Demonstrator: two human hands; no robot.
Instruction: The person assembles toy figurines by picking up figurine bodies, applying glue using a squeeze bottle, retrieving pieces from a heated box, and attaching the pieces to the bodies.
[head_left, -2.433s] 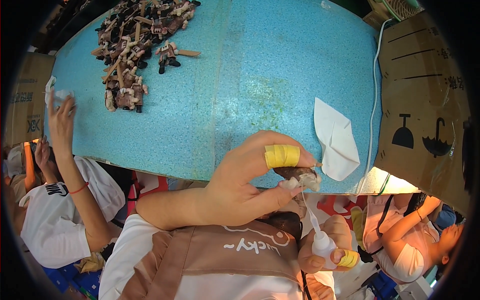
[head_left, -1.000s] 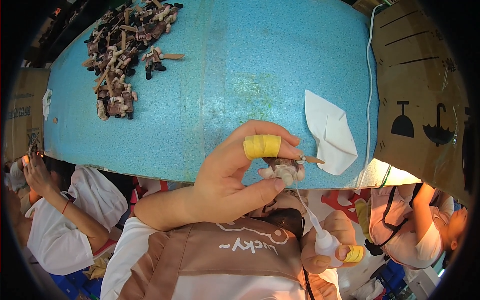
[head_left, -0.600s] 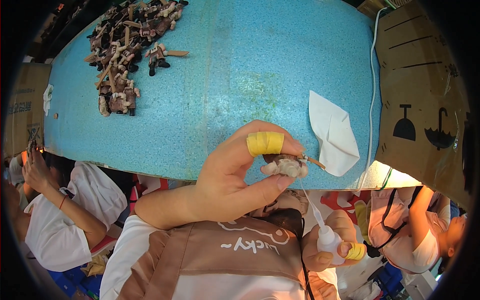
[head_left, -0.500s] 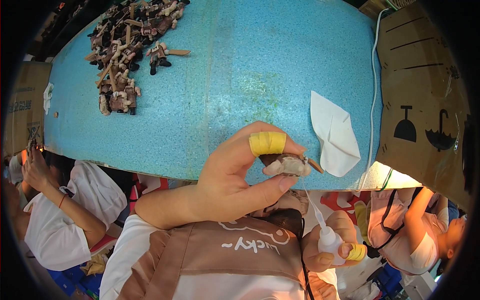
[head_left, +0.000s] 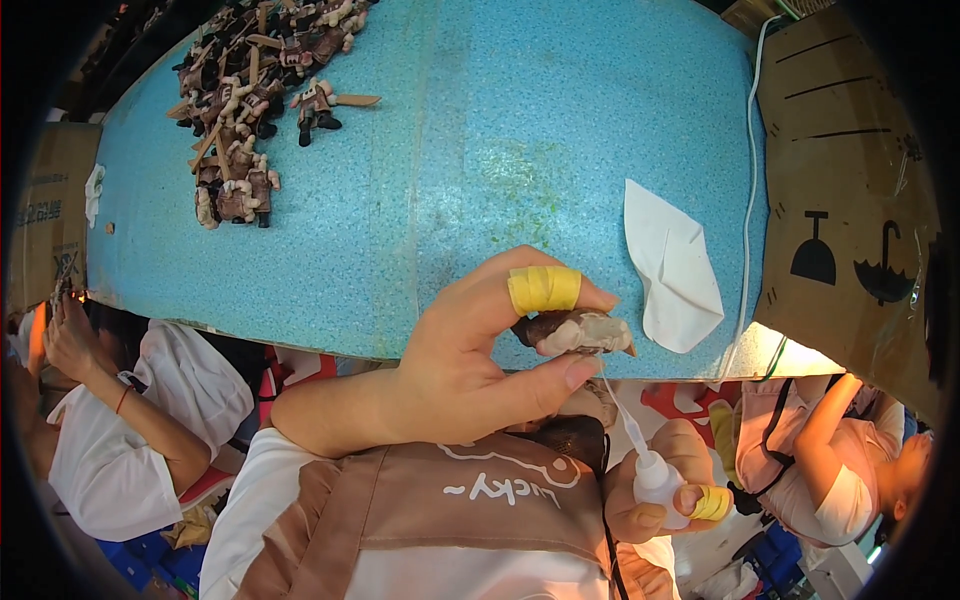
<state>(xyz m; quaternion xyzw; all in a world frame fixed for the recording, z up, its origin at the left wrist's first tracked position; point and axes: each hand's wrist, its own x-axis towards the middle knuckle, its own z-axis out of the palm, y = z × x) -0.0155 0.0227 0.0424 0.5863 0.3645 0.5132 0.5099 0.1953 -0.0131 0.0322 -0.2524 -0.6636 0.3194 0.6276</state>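
Observation:
My left hand [head_left: 470,355] pinches a small brown and cream figurine [head_left: 575,331] between thumb and forefinger; yellow tape wraps the forefinger. The figurine hangs at the near edge of the blue table [head_left: 480,150]. My right hand [head_left: 650,495], lower right, grips a small white squeeze bottle [head_left: 655,478] whose long thin nozzle points up and touches the figurine's underside. Yellow tape also wraps a right finger.
A pile of several similar brown figurines [head_left: 255,90] lies at the table's far left. A white tissue [head_left: 672,265] lies right of my left hand. A cardboard box [head_left: 850,180] stands at the right. Other people sit at the left [head_left: 130,420] and lower right [head_left: 840,460].
My left hand turned the figurine slightly and held it near the table edge. The bottle stayed below it with the nozzle at the figurine. The person at left lowered an arm.

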